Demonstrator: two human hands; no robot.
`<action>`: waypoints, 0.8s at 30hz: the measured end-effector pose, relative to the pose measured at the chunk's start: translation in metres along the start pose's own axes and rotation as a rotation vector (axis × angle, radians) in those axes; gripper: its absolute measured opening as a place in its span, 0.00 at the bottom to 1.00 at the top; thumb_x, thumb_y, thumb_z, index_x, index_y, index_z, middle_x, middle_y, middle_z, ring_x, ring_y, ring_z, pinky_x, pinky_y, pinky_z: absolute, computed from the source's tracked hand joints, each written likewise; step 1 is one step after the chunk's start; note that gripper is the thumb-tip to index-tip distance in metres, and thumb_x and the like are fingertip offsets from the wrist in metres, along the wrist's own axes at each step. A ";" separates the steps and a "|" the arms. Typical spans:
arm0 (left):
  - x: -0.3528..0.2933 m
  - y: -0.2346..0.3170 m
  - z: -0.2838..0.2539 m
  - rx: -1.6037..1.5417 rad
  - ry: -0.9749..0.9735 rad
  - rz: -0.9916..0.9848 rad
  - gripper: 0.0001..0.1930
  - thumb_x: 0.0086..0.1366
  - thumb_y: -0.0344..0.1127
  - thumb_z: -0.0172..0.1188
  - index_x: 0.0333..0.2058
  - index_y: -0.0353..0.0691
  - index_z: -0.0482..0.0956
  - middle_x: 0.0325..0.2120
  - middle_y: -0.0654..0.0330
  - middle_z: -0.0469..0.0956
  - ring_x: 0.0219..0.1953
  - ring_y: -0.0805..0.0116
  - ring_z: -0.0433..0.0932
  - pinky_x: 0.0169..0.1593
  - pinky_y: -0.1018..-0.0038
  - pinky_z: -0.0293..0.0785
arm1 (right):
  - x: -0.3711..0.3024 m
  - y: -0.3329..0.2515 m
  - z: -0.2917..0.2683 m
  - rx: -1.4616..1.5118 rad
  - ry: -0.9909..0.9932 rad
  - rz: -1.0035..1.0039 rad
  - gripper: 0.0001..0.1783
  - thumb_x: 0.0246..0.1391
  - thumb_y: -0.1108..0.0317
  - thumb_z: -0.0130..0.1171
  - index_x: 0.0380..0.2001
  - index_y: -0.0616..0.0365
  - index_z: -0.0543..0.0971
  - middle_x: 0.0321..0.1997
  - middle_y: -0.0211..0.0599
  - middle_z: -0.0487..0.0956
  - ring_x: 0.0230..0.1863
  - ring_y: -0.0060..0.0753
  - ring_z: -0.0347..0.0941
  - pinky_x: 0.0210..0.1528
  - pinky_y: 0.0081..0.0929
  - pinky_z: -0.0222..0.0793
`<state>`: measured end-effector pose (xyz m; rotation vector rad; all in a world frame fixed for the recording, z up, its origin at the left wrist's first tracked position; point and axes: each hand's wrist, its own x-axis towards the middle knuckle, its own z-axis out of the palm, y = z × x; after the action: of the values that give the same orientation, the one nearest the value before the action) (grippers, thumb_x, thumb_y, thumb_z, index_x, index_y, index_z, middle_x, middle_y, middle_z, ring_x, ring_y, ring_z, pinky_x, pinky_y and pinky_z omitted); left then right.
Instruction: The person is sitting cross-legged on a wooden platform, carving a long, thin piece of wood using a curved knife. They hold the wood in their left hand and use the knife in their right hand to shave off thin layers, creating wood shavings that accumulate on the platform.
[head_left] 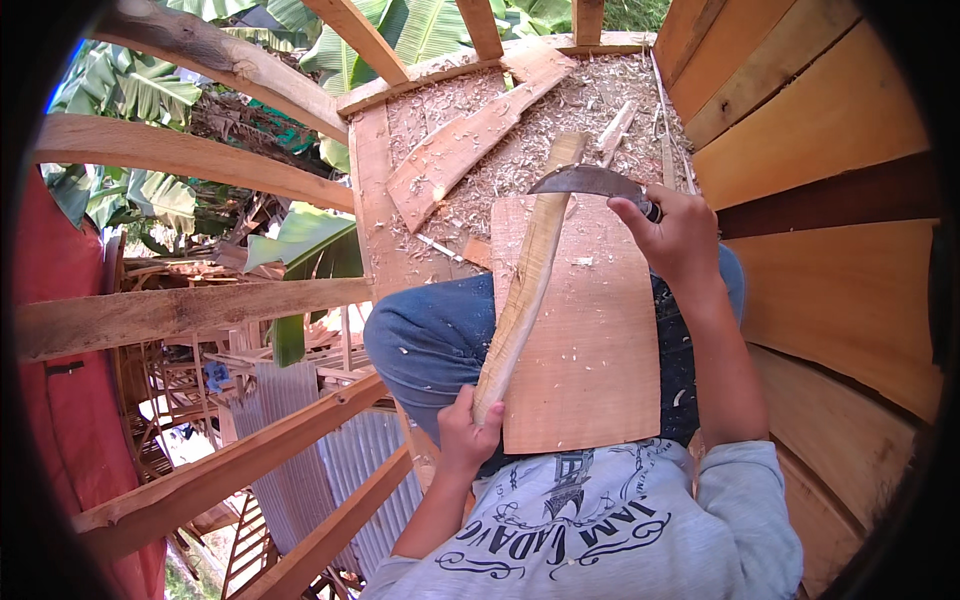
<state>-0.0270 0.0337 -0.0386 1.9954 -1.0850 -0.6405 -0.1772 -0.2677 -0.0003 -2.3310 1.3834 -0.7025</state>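
Note:
A long, narrow wooden stick (530, 270) slants up and away from my lap. My left hand (470, 428) is closed round its near end. In my right hand (672, 232) is the dark handle of a curved knife (585, 180), my fingers wrapped round it. The dark blade lies across the stick close to its far end. Under the stick, a flat wooden board (590, 340) rests over my thighs, with a few shavings on it.
Wood shavings (460, 105) cover the plank floor ahead. A larger wood piece (470, 140) and a thin offcut (618, 128) lie among them. Open wooden rails (200, 305) run along the left, with banana leaves beyond. A plank wall (840, 290) stands close on the right.

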 end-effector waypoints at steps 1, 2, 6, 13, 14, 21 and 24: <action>-0.002 -0.001 0.001 0.024 0.012 -0.008 0.16 0.59 0.44 0.60 0.26 0.35 0.71 0.13 0.52 0.70 0.16 0.57 0.75 0.21 0.71 0.68 | -0.008 -0.004 -0.001 0.006 -0.056 0.025 0.34 0.46 0.35 0.57 0.12 0.59 0.73 0.09 0.41 0.70 0.14 0.43 0.71 0.17 0.36 0.64; -0.003 0.000 0.003 0.031 0.019 0.006 0.16 0.58 0.44 0.61 0.26 0.35 0.71 0.13 0.52 0.70 0.15 0.58 0.75 0.21 0.71 0.68 | -0.018 -0.011 -0.005 0.013 -0.064 -0.048 0.33 0.45 0.36 0.58 0.12 0.59 0.73 0.09 0.41 0.70 0.14 0.43 0.71 0.17 0.36 0.64; -0.001 0.002 0.004 0.051 0.031 0.048 0.16 0.57 0.43 0.63 0.25 0.36 0.72 0.12 0.53 0.69 0.14 0.60 0.74 0.20 0.72 0.67 | -0.050 -0.031 -0.011 0.038 -0.216 -0.173 0.32 0.44 0.37 0.60 0.12 0.58 0.74 0.10 0.40 0.70 0.14 0.43 0.72 0.17 0.34 0.65; -0.002 0.000 0.004 0.066 0.030 0.046 0.16 0.56 0.44 0.64 0.24 0.36 0.71 0.11 0.54 0.68 0.13 0.60 0.73 0.19 0.71 0.66 | -0.041 -0.020 -0.021 -0.091 -0.223 -0.072 0.33 0.44 0.36 0.59 0.12 0.59 0.74 0.10 0.41 0.71 0.14 0.42 0.71 0.17 0.33 0.64; -0.002 0.000 0.004 0.067 0.033 0.045 0.17 0.57 0.44 0.64 0.24 0.36 0.71 0.11 0.54 0.69 0.13 0.60 0.73 0.19 0.71 0.66 | -0.043 -0.020 -0.021 -0.092 -0.224 -0.058 0.34 0.44 0.35 0.58 0.12 0.59 0.74 0.10 0.41 0.71 0.14 0.42 0.71 0.17 0.33 0.64; 0.002 0.001 0.004 0.073 0.016 0.025 0.16 0.57 0.44 0.64 0.25 0.36 0.72 0.12 0.52 0.70 0.15 0.57 0.75 0.20 0.70 0.68 | -0.016 -0.006 -0.017 -0.321 -0.186 -0.177 0.38 0.43 0.29 0.53 0.11 0.58 0.73 0.10 0.41 0.71 0.15 0.41 0.72 0.18 0.35 0.67; 0.004 0.005 0.004 0.051 0.017 -0.007 0.16 0.57 0.43 0.63 0.26 0.36 0.72 0.13 0.51 0.71 0.16 0.57 0.76 0.21 0.70 0.69 | 0.016 0.006 -0.018 -0.387 -0.106 -0.105 0.41 0.43 0.26 0.50 0.10 0.59 0.73 0.11 0.43 0.72 0.16 0.43 0.73 0.20 0.37 0.68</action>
<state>-0.0302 0.0275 -0.0374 2.0456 -1.0944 -0.6047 -0.1855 -0.2852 0.0148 -2.7085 1.4632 -0.3530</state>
